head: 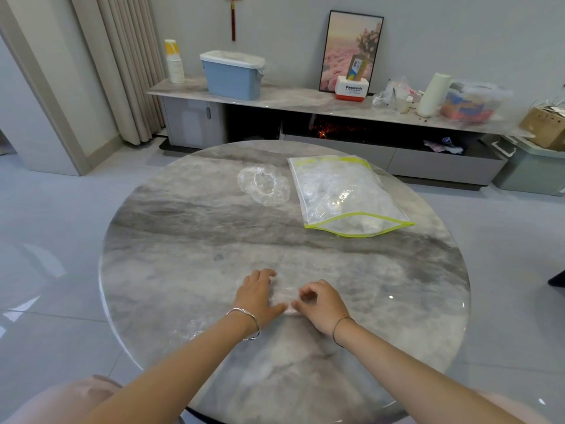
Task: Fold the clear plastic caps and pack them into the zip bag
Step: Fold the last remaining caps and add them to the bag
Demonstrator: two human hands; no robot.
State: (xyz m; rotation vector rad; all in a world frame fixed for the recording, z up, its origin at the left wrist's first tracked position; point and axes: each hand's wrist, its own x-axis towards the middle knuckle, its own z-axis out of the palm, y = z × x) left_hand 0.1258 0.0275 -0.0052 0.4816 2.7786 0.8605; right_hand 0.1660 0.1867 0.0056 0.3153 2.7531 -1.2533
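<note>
A clear plastic cap [284, 293] lies flattened on the round marble table [189, 228] between my two hands. My left hand [258, 296] presses flat on its left side, fingers straight. My right hand [321, 302] pinches the cap's right edge with curled fingers and thumb. Another clear cap [263, 184], unfolded and ring-shaped, lies at the far middle of the table. To its right lies the zip bag [345, 197] with a yellow-green edge, its mouth open toward me and several clear caps inside. One more crumpled clear cap [186, 335] lies beside my left forearm.
Beyond the table runs a low marble cabinet [305, 101] holding a blue lidded box [232, 75], paper cups, a framed picture, a white roll and bags. A curtain hangs at the back left. Grey tiled floor surrounds the table.
</note>
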